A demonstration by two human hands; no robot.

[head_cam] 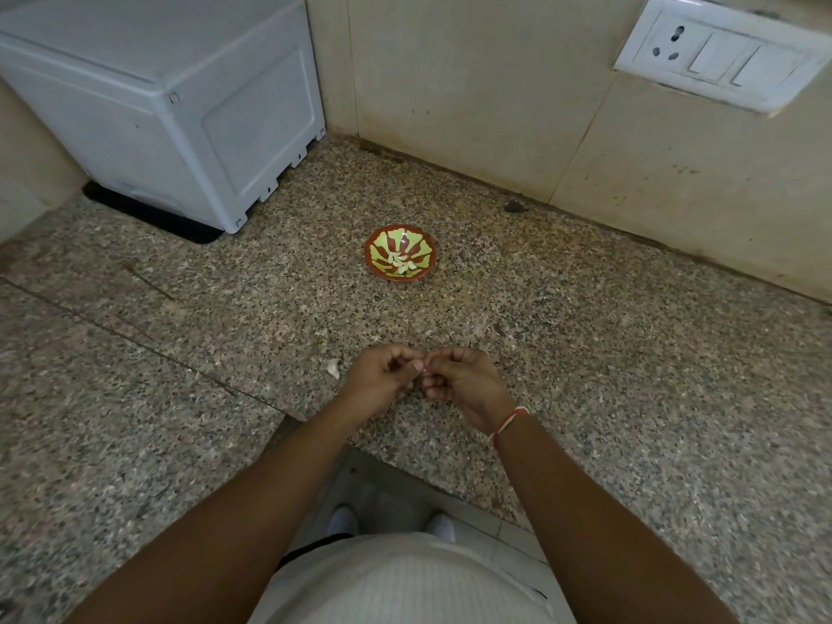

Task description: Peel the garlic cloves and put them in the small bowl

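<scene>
Both hands' fingers curled, left hand and right hand pinching something hidden; could slip onto speckled granite tabletop, short of small red-and-green bowl.

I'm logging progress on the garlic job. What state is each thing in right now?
small bowl: upright on the counter, holding a few peeled cloves
left hand: fingers curled, pinching something small, mostly hidden
right hand: fingers curled, pinching the same spot
garlic piece: lying loose on the counter beside the left hand

No legible text, labels or numbers anywhere.
</scene>
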